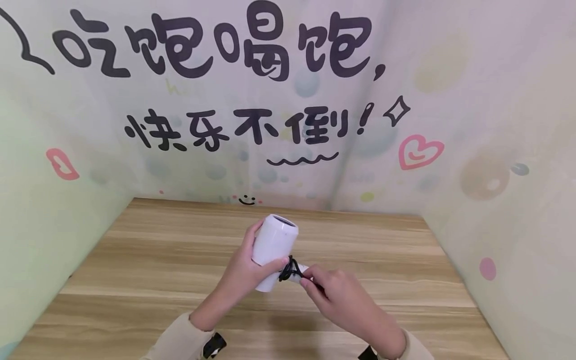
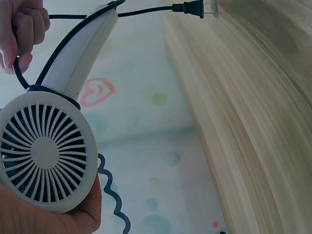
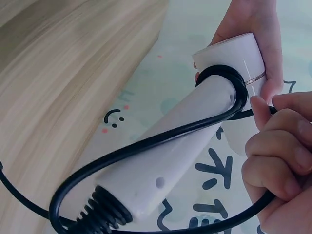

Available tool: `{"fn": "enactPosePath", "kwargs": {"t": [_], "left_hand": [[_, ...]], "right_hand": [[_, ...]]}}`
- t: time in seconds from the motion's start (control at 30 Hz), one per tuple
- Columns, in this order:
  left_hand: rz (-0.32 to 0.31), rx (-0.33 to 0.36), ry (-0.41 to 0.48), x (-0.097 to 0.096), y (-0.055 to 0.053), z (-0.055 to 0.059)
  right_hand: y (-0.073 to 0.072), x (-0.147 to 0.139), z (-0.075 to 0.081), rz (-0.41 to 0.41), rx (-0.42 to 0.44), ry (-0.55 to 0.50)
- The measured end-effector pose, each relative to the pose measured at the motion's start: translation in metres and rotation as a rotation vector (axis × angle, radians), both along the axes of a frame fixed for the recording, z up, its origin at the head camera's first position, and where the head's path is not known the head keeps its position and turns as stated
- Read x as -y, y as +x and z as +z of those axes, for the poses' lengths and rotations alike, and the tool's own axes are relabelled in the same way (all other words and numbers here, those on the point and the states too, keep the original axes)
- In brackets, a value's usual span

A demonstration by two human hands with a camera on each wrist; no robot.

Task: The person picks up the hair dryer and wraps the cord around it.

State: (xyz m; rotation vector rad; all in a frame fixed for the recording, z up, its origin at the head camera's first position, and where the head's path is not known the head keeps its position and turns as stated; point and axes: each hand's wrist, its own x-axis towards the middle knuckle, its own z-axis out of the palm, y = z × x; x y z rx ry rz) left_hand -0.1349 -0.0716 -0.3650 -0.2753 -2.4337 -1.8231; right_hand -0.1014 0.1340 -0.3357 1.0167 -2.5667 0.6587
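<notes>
One hair dryer, wooden tabletop, pale lettered backdrop

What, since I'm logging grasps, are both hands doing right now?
Left hand: closed, holding the dryer by its barrel.
Right hand: closed, pinching the cord.

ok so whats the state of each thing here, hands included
hair dryer, held in the air, unplugged
handle, wrapped by cord
cord, looped round the handle, partly loose
plug, loose, in no socket
left hand, gripping the hair dryer
right hand, holding the cord
</notes>
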Motion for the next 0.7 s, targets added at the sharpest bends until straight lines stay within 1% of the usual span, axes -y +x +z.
{"fn": "enactPosePath", "kwargs": {"t": [0.07, 0.23, 0.33, 0.43, 0.5, 0.63, 0.7], "left_hand": [[0.006, -0.006, -0.006, 0.001, 0.0, 0.001], [0.006, -0.018, -0.029, 0.002, -0.001, 0.0], [0.023, -0.026, -0.045, 0.003, -0.003, -0.002], [0.049, -0.032, -0.042, 0.004, -0.006, -0.005], [0.058, -0.037, -0.036, 0.004, -0.007, -0.007], [0.061, -0.036, -0.013, 0.002, -0.007, -0.009], [0.065, -0.032, 0.01, 0.001, -0.007, -0.009]], "right_hand": [[0.0, 0.0, -0.001, -0.01, -0.006, 0.007], [0.0, -0.003, -0.001, -0.031, 0.013, 0.037], [0.002, -0.004, -0.001, -0.024, 0.006, 0.057], [0.004, -0.003, -0.002, 0.002, 0.003, 0.064], [0.006, 0.0, -0.003, 0.018, 0.031, 0.056], [0.008, 0.007, -0.006, 0.02, 0.08, 0.022], [0.01, 0.01, -0.008, 0.019, 0.073, 0.003]]}}
